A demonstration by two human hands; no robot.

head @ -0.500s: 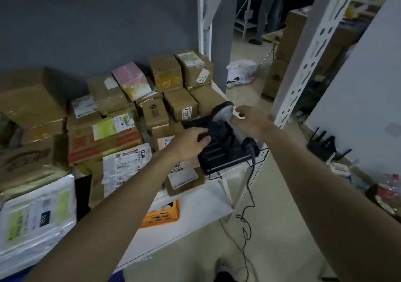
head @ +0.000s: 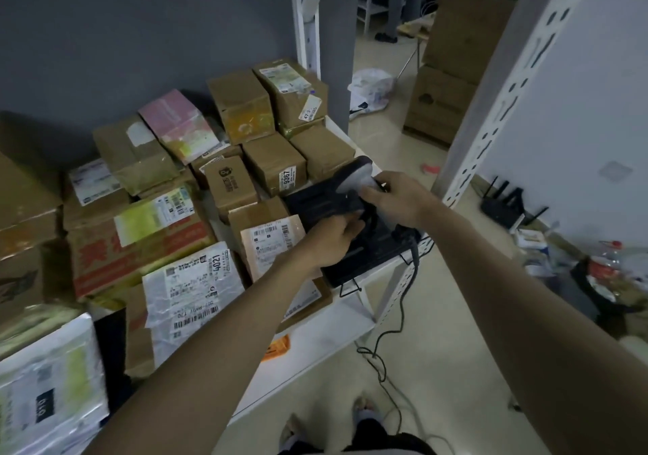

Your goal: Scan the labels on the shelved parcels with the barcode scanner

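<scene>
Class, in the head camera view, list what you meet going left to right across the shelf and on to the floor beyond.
White plastic bag → red-printed box → pink parcel → box numbered 9367 → barcode scanner → black router.

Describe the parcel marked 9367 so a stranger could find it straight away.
Start at the white shelf crowded with parcels and go to its far right end, near the white upright. Just left of the barcode scanner sits a small plain brown carton, the 9367 parcel. Only it carries a narrow white sticker reading 9367 on its front face.
</scene>
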